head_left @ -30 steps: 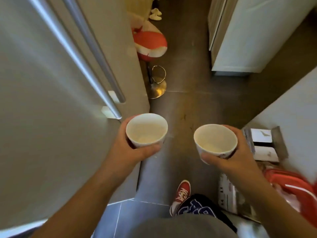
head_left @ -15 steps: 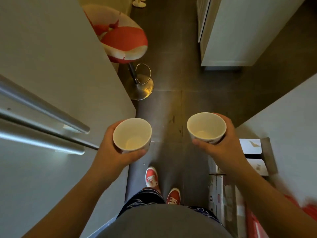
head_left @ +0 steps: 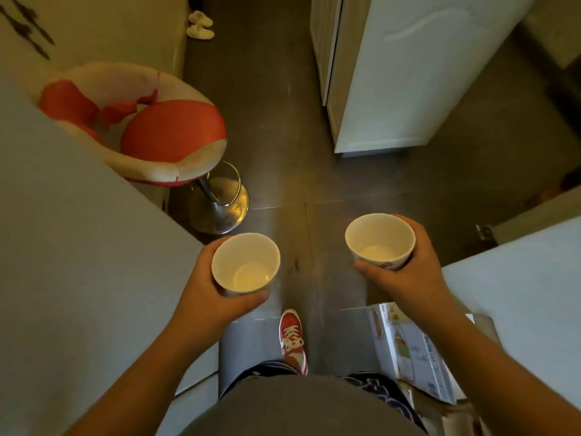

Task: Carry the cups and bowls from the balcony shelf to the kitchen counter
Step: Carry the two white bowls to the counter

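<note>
I see the left hand (head_left: pixel 217 291) wrapped around a plain white cup (head_left: pixel 246 262), upright, empty, with a cream interior. The right hand (head_left: pixel 405 272) grips a second white cup (head_left: pixel 379 241), also upright and empty, with a coloured print low on its outer wall. Both are carried above the dark tiled floor (head_left: pixel 283 121), well apart, near a red stool (head_left: pixel 151 133).

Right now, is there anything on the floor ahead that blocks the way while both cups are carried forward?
The dark floor straight ahead looks open. A red and white bar stool stands at the left edge, a white cabinet at the right. The kitchen counter is not identifiable.
</note>
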`<state>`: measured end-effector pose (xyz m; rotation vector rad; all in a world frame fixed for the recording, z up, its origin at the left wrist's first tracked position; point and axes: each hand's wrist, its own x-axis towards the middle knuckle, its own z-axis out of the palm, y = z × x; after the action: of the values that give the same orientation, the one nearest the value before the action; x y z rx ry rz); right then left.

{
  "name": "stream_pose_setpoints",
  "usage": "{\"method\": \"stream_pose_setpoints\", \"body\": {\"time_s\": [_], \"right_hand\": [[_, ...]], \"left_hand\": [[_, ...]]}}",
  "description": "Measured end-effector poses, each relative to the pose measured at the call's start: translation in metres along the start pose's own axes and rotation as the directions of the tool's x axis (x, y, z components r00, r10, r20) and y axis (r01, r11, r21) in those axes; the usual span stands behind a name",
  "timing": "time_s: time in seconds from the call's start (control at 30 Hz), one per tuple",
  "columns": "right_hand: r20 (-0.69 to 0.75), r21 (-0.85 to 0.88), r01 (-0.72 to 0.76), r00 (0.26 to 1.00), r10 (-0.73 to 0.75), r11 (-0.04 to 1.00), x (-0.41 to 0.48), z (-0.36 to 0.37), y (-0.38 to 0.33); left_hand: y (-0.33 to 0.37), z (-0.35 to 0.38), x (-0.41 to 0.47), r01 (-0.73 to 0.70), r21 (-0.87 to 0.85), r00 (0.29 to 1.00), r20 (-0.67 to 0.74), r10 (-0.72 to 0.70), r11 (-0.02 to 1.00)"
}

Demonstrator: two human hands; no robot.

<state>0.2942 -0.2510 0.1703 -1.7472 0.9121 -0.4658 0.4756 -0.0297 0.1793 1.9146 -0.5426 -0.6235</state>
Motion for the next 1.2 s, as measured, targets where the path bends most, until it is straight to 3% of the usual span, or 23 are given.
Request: {"method": "stream_pose_setpoints", "body": {"time_s": [0.33,0.5,0.7,1.03,1.2], "right_hand": [[-0.268,-0.016,-0.113,0.958,0.104,0.994,0.077,-0.056,0.008],[-0.287,0.006,-0.219,0.934,0.211,0.976,0.123,-0.094,0.033],[-0.4,0.078,-0.295,0.866,0.301,0.952,0.211,-0.133,0.058],[-0.362,0.122,-0.205,0.902,0.236,0.971,0.385,-0.188,0.054],[-0.391,0.125,-0.191,0.892,0.225,0.974,0.469,-0.213,0.059]], "left_hand": [[0.071,0.078,0.175,-0.084,-0.075,0.947,0.305,0.103,0.994],[0.102,0.14,0.249,-0.088,-0.053,0.898,0.429,0.103,0.995],[0.142,0.196,0.335,-0.105,-0.026,0.875,0.473,0.105,0.994],[0.193,0.238,0.458,-0.128,0.072,0.903,0.42,0.086,0.989],[0.216,0.281,0.54,-0.121,0.061,0.875,0.478,0.078,0.991]]}}
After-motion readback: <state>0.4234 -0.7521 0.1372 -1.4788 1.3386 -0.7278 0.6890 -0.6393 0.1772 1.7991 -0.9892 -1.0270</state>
